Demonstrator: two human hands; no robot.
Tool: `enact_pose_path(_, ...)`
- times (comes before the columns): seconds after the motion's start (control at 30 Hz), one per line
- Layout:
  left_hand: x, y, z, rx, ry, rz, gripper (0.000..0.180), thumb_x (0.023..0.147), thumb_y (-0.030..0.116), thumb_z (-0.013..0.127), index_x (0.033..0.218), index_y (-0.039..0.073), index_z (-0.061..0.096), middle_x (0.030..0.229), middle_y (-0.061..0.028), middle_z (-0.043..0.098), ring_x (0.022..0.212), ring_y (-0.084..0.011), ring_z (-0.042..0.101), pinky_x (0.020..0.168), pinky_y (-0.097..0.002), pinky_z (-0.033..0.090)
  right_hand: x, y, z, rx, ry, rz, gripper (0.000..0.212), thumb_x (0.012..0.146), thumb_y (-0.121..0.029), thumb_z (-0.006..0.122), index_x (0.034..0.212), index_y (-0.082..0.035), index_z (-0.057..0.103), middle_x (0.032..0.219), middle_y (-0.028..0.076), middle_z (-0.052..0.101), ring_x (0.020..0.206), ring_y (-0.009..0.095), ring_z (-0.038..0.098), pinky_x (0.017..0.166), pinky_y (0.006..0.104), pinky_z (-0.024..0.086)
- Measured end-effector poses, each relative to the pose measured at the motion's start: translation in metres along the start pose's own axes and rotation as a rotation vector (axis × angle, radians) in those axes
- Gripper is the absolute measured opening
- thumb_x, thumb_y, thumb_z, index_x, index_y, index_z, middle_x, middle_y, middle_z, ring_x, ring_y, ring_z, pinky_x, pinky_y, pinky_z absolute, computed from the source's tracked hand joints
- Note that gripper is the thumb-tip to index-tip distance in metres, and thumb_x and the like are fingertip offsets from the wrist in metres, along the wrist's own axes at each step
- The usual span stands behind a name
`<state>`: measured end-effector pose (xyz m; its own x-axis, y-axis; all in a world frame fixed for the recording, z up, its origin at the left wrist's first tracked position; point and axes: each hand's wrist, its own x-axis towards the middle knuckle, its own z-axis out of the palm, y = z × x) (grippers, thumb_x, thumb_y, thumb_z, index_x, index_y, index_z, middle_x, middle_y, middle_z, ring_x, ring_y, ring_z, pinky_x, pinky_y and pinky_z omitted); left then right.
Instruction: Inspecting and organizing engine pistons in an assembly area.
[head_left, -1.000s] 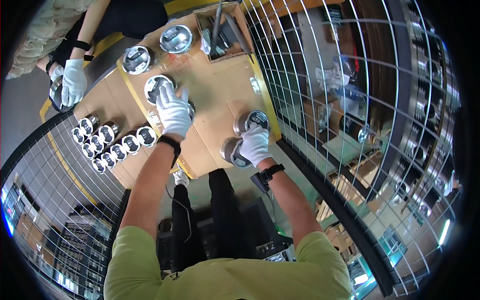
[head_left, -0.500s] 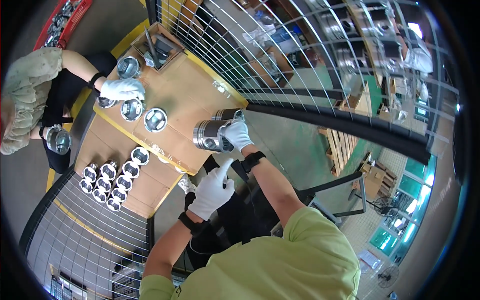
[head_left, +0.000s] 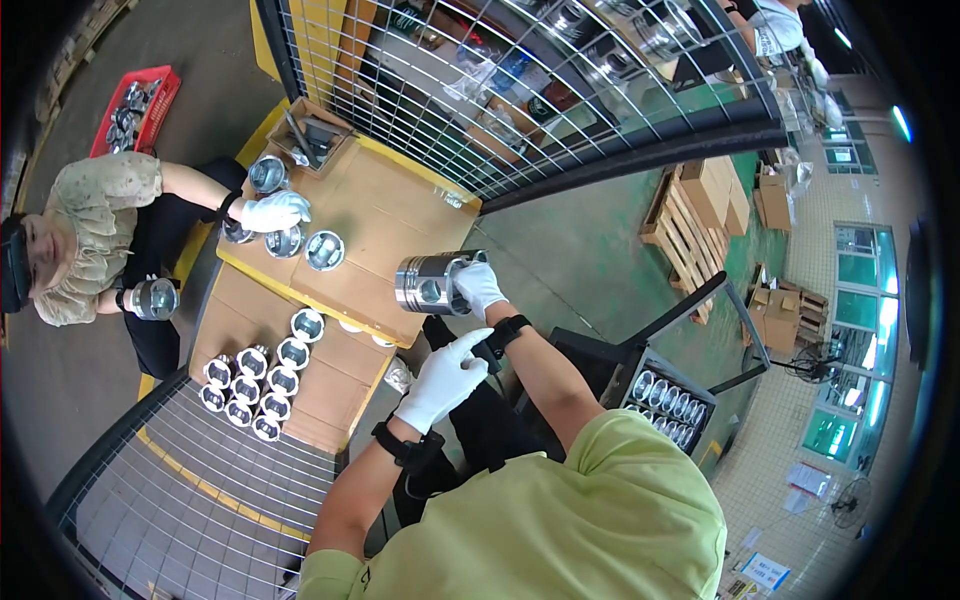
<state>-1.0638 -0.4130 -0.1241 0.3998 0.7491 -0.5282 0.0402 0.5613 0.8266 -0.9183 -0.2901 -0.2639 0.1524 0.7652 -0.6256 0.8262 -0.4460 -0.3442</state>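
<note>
My right hand (head_left: 480, 288), in a white glove, grips the open end of a metal piston (head_left: 418, 284) lying on its side at the cardboard-covered table's right edge. Just behind it, a second piston (head_left: 474, 256) is partly hidden. My left hand (head_left: 445, 378), also gloved, hangs in front of the table, index finger stretched out and the others partly bent, with nothing visible in it. Across the table, a co-worker's gloved hand (head_left: 275, 211) rests among several pistons, one of them standing apart (head_left: 325, 251). That person's other hand holds another piston (head_left: 154, 299).
Rows of pistons (head_left: 283, 381) stand on the lower cardboard surface (head_left: 330, 385). A small box (head_left: 318, 140) of tools sits at the table's far corner. Wire mesh fences (head_left: 440, 90) border the table. To my right is a rack of shiny parts (head_left: 668, 405); a red crate (head_left: 150, 115) lies far left.
The view has shifted, showing more of the rack at right. My left hand's index finger now points rightward, toward my right wrist, instead of upward. My right hand stays at the piston.
</note>
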Motion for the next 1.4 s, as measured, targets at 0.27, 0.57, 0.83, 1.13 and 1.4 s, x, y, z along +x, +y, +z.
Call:
enact_pose_path(0.27, -0.02, -0.035, -0.05, -0.195, 0.041, -0.122, 0.034, 0.092, 0.013, 0.065, 0.125, 0.008, 0.067, 0.072, 0.0016, 0.061, 0.063, -0.0038, 0.052, 0.062, -0.0226, 0.047, 0.0, 0.013, -0.004, -0.072, 0.041, -0.172, 0.036, 0.093, -0.033, 0.052, 0.106, -0.005, 0.07, 0.103, 0.021, 0.072, 0.1, 0.036, 0.068, 0.087, 0.0442, 0.052)
enact_pose_path(0.57, 0.118, -0.126, -0.239, 0.961, 0.783, -0.313, 0.063, 0.078, 0.032, 0.07, 0.136, 0.013, 0.057, 0.121, -0.0257, 0.063, 0.108, -0.0413, 0.06, 0.095, -0.0456, 0.05, 0.048, 0.031, 0.017, -0.529, 0.068, -0.231, 0.03, 0.078, -0.035, 0.062, 0.093, -0.016, 0.08, 0.097, 0.013, 0.074, 0.095, 0.032, 0.068, 0.085, 0.0399, 0.053)
enact_pose_path(0.83, 0.269, -0.226, -0.313, 1.135, 0.866, -0.649, 0.056, 0.081, 0.025, 0.063, 0.133, 0.004, 0.057, 0.122, -0.029, 0.055, 0.106, -0.0381, 0.06, 0.088, -0.0529, 0.049, 0.043, 0.084, -0.015, -0.429, 0.037, -0.022, 0.037, 0.068, -0.029, 0.076, 0.1, -0.01, 0.079, 0.125, 0.029, 0.061, 0.111, 0.039, 0.062, 0.1, 0.0389, 0.05)
enact_pose_path(1.13, 0.246, -0.209, -0.313, 1.345, 0.679, -0.67, 0.041, 0.085, 0.029, 0.062, 0.116, 0.004, 0.068, 0.105, -0.0192, 0.069, 0.098, -0.0319, 0.067, 0.08, -0.0453, 0.056, -0.017, 0.143, -0.042, -0.228, 0.045, 0.188, 0.039, 0.059, -0.018, 0.079, 0.098, -0.014, 0.08, 0.13, 0.029, 0.056, 0.112, 0.041, 0.06, 0.101, 0.0386, 0.049)
enact_pose_path(1.4, 0.14, -0.119, -0.261, 1.258, 0.569, -0.347, 0.04, 0.081, 0.045, 0.063, 0.102, 0.012, 0.076, 0.102, -0.0155, 0.073, 0.097, -0.0315, 0.068, 0.089, -0.0404, 0.051, -0.143, 0.156, -0.058, -0.005, 0.399, -0.015, 0.048, 0.051, -0.008, 0.075, 0.1, -0.011, 0.08, 0.107, 0.03, 0.063, 0.108, 0.044, 0.061, 0.104, 0.0375, 0.045)
